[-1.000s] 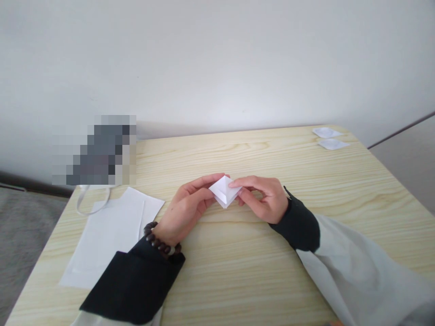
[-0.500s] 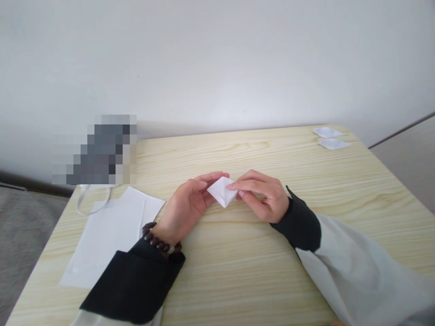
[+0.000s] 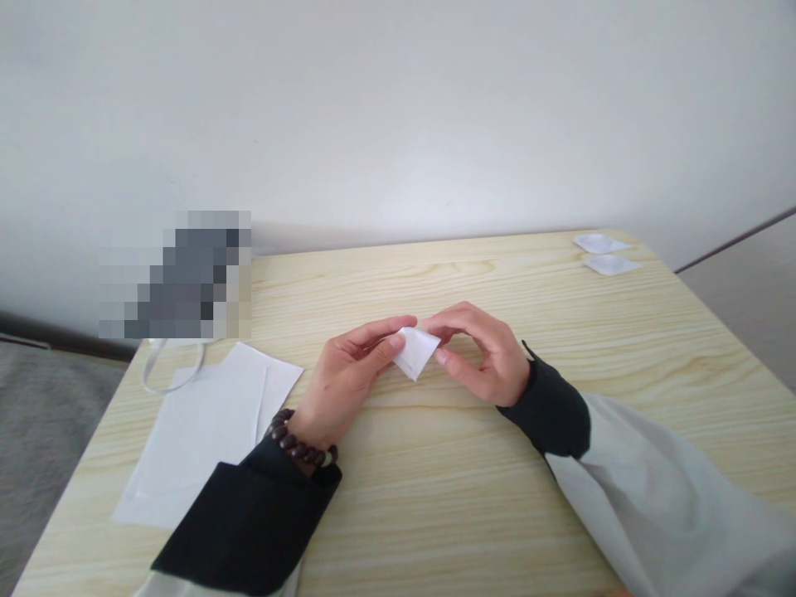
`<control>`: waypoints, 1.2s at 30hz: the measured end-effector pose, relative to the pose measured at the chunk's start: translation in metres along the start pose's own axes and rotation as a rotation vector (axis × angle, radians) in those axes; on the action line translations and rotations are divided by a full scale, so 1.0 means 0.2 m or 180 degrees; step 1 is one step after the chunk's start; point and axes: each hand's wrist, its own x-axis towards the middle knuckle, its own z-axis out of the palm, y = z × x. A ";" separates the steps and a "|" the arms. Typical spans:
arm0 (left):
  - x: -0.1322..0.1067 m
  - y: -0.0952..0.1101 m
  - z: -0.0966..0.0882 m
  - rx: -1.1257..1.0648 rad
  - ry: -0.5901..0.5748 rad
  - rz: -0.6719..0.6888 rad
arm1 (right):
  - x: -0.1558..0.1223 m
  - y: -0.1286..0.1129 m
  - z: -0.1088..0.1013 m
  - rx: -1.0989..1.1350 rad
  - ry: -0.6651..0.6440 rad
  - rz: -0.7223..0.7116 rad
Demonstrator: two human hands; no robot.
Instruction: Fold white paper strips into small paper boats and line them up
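Observation:
A small folded white paper (image 3: 418, 351), roughly diamond-shaped, is held just above the wooden table (image 3: 473, 514). My left hand (image 3: 348, 369) pinches its left side, thumb on the front face and fingers behind. At the paper's right corner is my right hand (image 3: 488, 352), its thumb and index finger parted around that corner. Whether the right fingertips touch the paper is hard to make out. A dark bead bracelet (image 3: 302, 448) circles my left wrist.
White paper sheets (image 3: 205, 423) lie at the left, partly under my left sleeve. Behind them is a blurred-out dark object (image 3: 183, 278) with a white loop (image 3: 146, 369). Two folded paper pieces (image 3: 600, 243) lie at the far right corner, near the wall (image 3: 398, 124).
My left thumb has come down onto the paper, closing the hand on it. The right index finger has lifted off the paper's front, and the right fingers have parted.

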 end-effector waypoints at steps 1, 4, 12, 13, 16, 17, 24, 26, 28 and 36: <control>0.00 0.00 0.00 0.0035 -0.0013 -0.0013 | 0.00 0.00 0.00 -0.0048 -0.0004 -0.0009; 0.00 -0.01 0.00 0.0114 -0.0043 -0.0050 | 0.00 0.00 0.00 -0.0258 0.0045 -0.0044; 0.00 -0.01 -0.01 -0.0072 -0.0110 -0.0098 | -0.01 -0.03 0.01 -0.0322 0.0037 0.0054; 0.00 -0.01 -0.01 -0.0172 -0.0126 -0.0131 | -0.01 -0.03 0.00 -0.0286 0.0036 0.0090; 0.00 -0.01 0.00 -0.0444 -0.0129 -0.0239 | -0.02 -0.03 0.00 -0.0171 0.0024 0.0218; 0.00 0.00 0.00 -0.0501 -0.0128 -0.0271 | -0.02 -0.03 0.00 -0.0140 0.0017 0.0258; 0.00 0.01 0.00 -0.0609 -0.0281 -0.0338 | -0.03 -0.02 0.00 -0.0069 -0.0008 0.0475; 0.00 0.02 0.00 -0.0566 -0.0333 -0.0348 | -0.04 -0.02 0.00 -0.0082 -0.0026 0.0503; -0.01 0.02 0.00 -0.0516 -0.0363 -0.0358 | -0.04 -0.02 0.00 -0.0059 -0.0059 0.0477; -0.01 0.02 0.01 -0.0455 -0.0203 -0.0359 | -0.03 -0.02 0.00 -0.0149 -0.0014 0.0233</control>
